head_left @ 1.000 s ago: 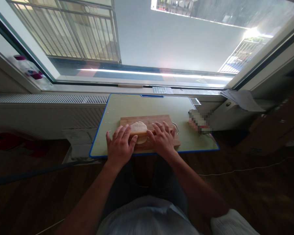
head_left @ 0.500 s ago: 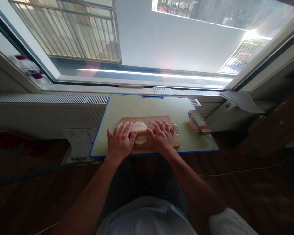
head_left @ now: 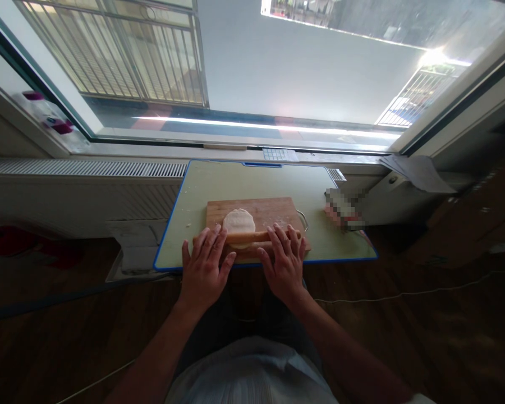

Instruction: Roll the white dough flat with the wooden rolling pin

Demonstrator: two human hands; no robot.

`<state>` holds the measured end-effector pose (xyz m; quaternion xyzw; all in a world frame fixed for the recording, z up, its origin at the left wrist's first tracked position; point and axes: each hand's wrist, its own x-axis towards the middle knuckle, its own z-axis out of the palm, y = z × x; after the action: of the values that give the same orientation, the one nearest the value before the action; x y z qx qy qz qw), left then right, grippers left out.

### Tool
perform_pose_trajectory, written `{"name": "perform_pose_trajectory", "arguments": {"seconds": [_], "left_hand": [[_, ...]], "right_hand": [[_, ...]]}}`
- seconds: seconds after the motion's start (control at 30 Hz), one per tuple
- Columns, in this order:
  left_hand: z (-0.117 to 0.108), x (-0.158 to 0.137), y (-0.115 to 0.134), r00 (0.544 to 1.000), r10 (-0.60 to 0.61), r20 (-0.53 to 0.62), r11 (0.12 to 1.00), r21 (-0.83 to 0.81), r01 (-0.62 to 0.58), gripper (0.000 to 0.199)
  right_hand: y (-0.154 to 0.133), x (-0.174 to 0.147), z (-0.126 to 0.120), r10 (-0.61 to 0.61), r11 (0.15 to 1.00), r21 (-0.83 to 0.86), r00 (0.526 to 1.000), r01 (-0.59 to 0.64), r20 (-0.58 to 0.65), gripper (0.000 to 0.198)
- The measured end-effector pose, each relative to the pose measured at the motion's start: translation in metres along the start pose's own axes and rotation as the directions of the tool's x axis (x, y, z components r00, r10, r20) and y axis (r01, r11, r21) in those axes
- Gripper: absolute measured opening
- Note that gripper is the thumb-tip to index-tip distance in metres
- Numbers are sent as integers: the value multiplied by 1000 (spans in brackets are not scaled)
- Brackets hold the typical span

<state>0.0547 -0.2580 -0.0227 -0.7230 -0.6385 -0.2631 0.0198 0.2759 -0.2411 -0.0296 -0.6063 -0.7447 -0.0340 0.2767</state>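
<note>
A thin wooden rolling pin (head_left: pixel 252 237) lies crosswise over the near part of a flat, pale round of dough (head_left: pixel 239 220). The dough rests on a wooden cutting board (head_left: pixel 275 209) with a metal handle at its right end. My left hand (head_left: pixel 202 264) lies with spread fingers on the left end of the pin. On the right end rests my right hand (head_left: pixel 287 261), its fingers also stretched out and apart. Most of the dough shows beyond the pin, and a small strip shows on the near side.
Under the board is a pale green tabletop (head_left: pixel 219 179) with a blue edge, against a radiator (head_left: pixel 84 167) and a window. A blurred-out item (head_left: pixel 343 209) lies at its right side. A bottle (head_left: pixel 50 115) stands on the sill, and papers (head_left: pixel 418 171) lie at right.
Both hands and the rolling pin have moved back toward my body, from the middle of the dough to its near part. More of the dough's far side shows.
</note>
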Motion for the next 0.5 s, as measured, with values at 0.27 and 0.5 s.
{"name": "perform_pose_trajectory", "arguments": {"seconds": [0.27, 0.5], "left_hand": [[-2, 26, -2, 1000, -15, 15, 1000, -13, 15, 61], [4, 63, -5, 996, -70, 53, 997, -17, 71, 61]], "right_hand": [[0, 23, 1, 19, 1000, -6, 999, -19, 42, 53], [1, 58, 6, 41, 999, -11, 997, -40, 72, 49]]}}
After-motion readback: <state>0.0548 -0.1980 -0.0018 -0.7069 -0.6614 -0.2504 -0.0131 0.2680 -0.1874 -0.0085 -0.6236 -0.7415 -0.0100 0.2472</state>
